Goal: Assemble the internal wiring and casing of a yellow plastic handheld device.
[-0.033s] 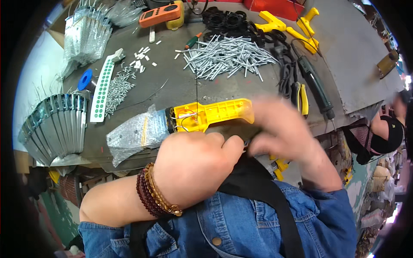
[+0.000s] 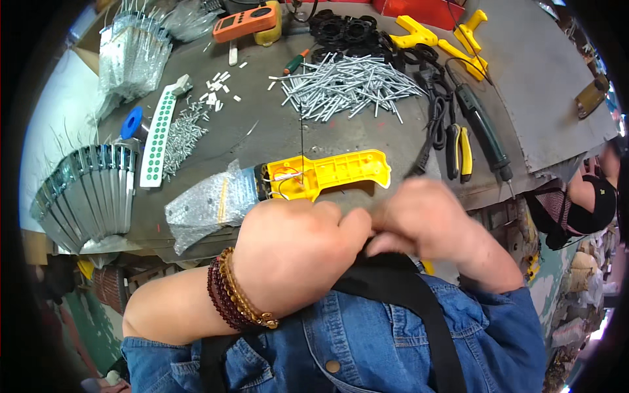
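A yellow plastic handle shell (image 2: 334, 171) lies open on the grey workbench (image 2: 262, 128), with thin red and white wires showing inside it. Its left end is wrapped in bubble wrap (image 2: 200, 206). My left hand (image 2: 295, 252), with bead bracelets at the wrist, is curled into a fist just in front of the shell. My right hand (image 2: 429, 226) is blurred and meets the left thumb near the bench edge. Whatever is pinched between them is hidden.
A pile of silver pins (image 2: 347, 85) lies mid-bench, with a black cable, a soldering iron (image 2: 481, 128) and yellow pliers (image 2: 458, 152) to the right. A green-dotted strip (image 2: 156, 137), screws (image 2: 180, 134) and fanned metal plates (image 2: 85, 193) sit left. Another person (image 2: 590, 196) is at the right.
My right hand has dropped down and toward my body, uncovering the right end of the yellow shell. My left hand has hardly moved.
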The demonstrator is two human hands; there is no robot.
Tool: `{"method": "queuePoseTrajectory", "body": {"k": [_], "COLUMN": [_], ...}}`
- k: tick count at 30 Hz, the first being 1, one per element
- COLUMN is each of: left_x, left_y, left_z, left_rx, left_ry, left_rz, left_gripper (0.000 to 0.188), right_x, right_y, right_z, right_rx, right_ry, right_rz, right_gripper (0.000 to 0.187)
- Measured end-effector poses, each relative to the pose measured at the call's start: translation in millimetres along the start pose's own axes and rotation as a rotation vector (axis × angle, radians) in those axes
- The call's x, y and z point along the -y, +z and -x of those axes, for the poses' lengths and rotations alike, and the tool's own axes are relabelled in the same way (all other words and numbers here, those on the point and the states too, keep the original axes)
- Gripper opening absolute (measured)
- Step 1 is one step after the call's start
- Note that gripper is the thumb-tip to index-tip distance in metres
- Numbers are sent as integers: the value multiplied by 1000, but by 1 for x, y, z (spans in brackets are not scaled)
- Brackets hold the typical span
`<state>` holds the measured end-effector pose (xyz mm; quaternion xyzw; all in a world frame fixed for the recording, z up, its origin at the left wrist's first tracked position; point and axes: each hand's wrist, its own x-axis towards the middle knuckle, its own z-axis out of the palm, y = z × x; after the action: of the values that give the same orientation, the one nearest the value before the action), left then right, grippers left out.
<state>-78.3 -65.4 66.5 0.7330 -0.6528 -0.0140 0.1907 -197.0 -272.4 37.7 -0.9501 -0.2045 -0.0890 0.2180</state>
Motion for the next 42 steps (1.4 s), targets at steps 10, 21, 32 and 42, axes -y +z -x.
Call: {"method": "queuePoseTrajectory", "body": {"k": [10, 21, 32, 42], "left_x": [111, 251, 62, 30], "left_y": [-28, 25, -5, 30], "left_z": [-42, -106, 9, 38], "left_rx": [-67, 57, -287, -354], "left_ry": [-289, -440, -470, -513], "left_rz": [94, -167, 535, 1486], "left_gripper": [20, 18, 16, 19], "right_x": [-23, -23, 2, 3], "right_y": [28, 49, 23, 25], "right_z": [-11, -7, -16, -27], "right_rx": [62, -161, -215, -405], "right_ry": [426, 259, 384, 209], "right_rz": [-848, -745, -944, -639], "right_gripper": [20, 26, 12, 8]}}
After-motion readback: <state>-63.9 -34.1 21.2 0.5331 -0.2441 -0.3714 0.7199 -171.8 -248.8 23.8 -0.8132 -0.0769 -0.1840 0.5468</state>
